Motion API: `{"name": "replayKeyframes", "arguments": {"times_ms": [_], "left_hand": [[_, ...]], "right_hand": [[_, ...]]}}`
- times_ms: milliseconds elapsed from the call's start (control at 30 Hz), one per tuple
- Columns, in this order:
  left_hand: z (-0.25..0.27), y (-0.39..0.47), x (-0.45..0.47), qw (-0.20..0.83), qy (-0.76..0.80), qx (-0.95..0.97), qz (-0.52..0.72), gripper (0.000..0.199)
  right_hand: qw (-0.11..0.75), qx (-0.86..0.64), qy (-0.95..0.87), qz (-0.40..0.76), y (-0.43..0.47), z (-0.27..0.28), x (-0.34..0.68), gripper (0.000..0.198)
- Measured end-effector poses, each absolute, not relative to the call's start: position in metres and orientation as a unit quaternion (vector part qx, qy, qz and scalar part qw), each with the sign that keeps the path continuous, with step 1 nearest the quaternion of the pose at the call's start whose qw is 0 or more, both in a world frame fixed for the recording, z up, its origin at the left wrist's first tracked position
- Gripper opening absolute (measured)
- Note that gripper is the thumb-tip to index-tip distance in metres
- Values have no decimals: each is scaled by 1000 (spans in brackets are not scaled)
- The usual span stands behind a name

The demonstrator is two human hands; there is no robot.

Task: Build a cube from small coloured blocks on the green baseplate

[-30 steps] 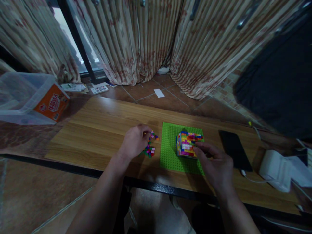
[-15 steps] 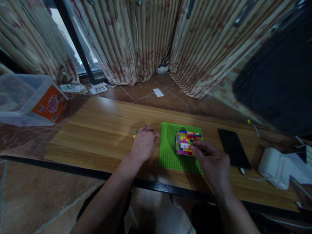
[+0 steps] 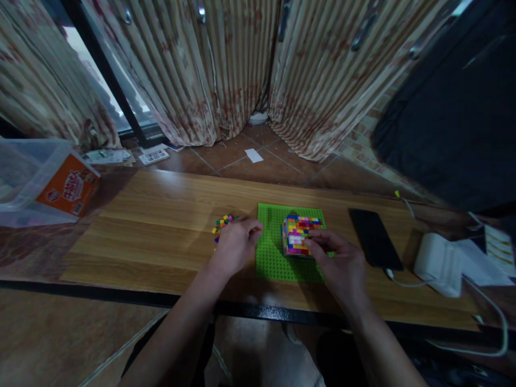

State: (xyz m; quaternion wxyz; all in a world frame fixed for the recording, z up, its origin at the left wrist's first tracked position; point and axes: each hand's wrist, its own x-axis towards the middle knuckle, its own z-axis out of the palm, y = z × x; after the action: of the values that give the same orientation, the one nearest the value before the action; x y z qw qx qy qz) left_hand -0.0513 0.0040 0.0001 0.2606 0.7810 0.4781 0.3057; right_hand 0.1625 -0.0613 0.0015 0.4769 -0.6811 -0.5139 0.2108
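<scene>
A multicoloured block of toy bricks (image 3: 296,236) stands on a green studded baseplate (image 3: 268,263). My right hand (image 3: 342,260) is at the block's right side, thumb and index finger closed against it; whether a loose piece lies between them is hidden. My left hand (image 3: 237,239) hovers by the baseplate's left edge, its fingertips pinched around a tiny orange piece that looks like a toy brick (image 3: 258,229). Behind the left hand, several loose toy bricks (image 3: 224,220) in green, yellow, purple and other colours lie on the wooden table, partly covered by that hand.
On the wooden table (image 3: 161,215), a black phone (image 3: 374,236) with a white cable lies right of the baseplate. A white device (image 3: 439,263) stands farther right. At the far left is a clear plastic bin (image 3: 24,209) with an orange label. Curtains (image 3: 226,70) hang behind.
My left hand has lifted off the loose bricks and shifted right toward the baseplate, uncovering more of them. My right hand stays at the block. The whole view has shifted slightly.
</scene>
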Motion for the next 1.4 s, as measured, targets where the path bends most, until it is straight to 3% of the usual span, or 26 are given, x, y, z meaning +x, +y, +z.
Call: {"name": "replayKeyframes", "arguments": {"times_ms": [233,400,700,1000,1400], "left_hand": [[3,-8,-29,542,368,636,407,12],[10,-16,-18,620,311,588,416,16],[6,-19,-10,551,325,638,428,20],[1,-5,-30,431,409,667,450,14],[4,-6,-30,404,430,713,379,15]], "right_hand": [[513,-635,-558,147,-69,11,158,16],[479,-562,-641,207,-70,13,150,15],[478,-533,-670,192,-72,13,152,14],[443,-603,-635,193,-68,10,191,8],[439,-618,-619,203,-64,2,187,13]]}}
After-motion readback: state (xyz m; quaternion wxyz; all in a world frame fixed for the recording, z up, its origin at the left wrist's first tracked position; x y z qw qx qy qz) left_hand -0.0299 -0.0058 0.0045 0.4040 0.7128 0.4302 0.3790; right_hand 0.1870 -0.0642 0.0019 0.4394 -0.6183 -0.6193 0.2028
